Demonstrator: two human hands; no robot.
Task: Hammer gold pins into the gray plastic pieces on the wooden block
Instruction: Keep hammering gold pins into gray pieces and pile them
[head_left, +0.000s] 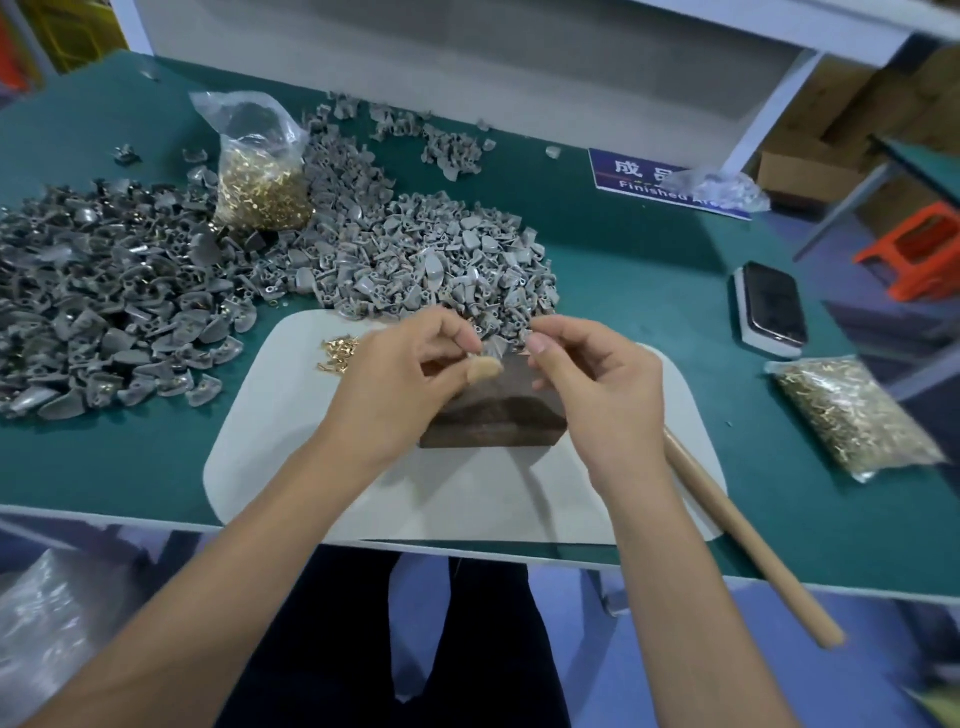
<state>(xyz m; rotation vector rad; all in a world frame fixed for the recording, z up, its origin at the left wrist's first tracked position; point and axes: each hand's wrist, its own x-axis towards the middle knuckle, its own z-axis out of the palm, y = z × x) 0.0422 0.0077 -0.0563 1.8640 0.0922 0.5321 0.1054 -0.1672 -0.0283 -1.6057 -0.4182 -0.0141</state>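
Long wooden hammer handle (748, 540) idle at table's near edge. Left hand (405, 374), right hand (592, 379) pinch small gray plastic piece (496, 345) above dark wooden block (493, 415): light, stiff, hold by edges.

Green workbench (623, 270) carries white mat (270, 447), gray pieces (130, 291), phone (771, 306).

Both forearms are bare; the left hand (400, 374) wears a tan fingertip cot (483, 369); dark trousers (322, 649) cover the legs.
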